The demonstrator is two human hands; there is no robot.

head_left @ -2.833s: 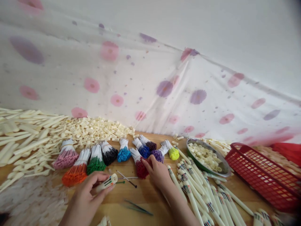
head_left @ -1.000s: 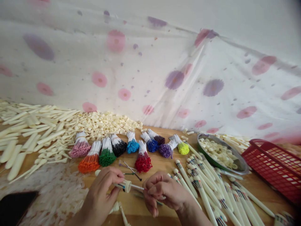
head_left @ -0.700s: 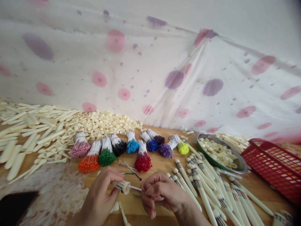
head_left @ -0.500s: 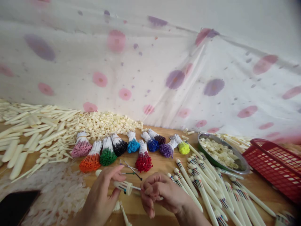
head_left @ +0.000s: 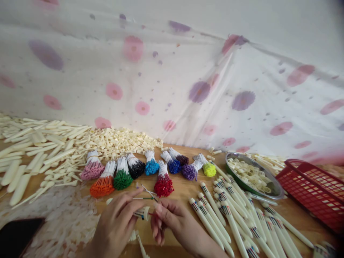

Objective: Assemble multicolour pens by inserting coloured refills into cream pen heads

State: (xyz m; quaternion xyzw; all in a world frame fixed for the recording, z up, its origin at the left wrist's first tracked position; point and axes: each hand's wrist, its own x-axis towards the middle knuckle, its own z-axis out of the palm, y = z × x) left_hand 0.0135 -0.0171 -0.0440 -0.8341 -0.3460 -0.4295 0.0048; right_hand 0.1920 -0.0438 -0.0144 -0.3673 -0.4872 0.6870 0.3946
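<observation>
My left hand (head_left: 116,218) is closed around a cream slotted pen piece (head_left: 145,213) with coloured strips in its slots, its open end facing right. Close beside that end, my right hand (head_left: 172,216) is pinched, a short red tip, apparently of a pen refill (head_left: 151,214), showing between the two. At its fingertips lies the dark end of a thin white refill (head_left: 146,190); whether the fingers grip it I cannot tell. A green-tipped refill (head_left: 143,198) rests just behind the hands. Beyond stand bundles of refills, among them red (head_left: 163,186), green (head_left: 123,177) and orange (head_left: 102,185).
Many assembled multicolour pens (head_left: 233,224) lie at the right. Behind them are a metal bowl (head_left: 278,193) of small cream parts and a red basket (head_left: 311,190). Cream pen parts (head_left: 61,143) and clear pieces (head_left: 67,215) cover the left, with a dark phone-like slab (head_left: 18,234) in front.
My right hand has moved left and slightly up, closer to the pen piece. The white stick seen between them has given way to a short red tip. My left hand has turned slightly.
</observation>
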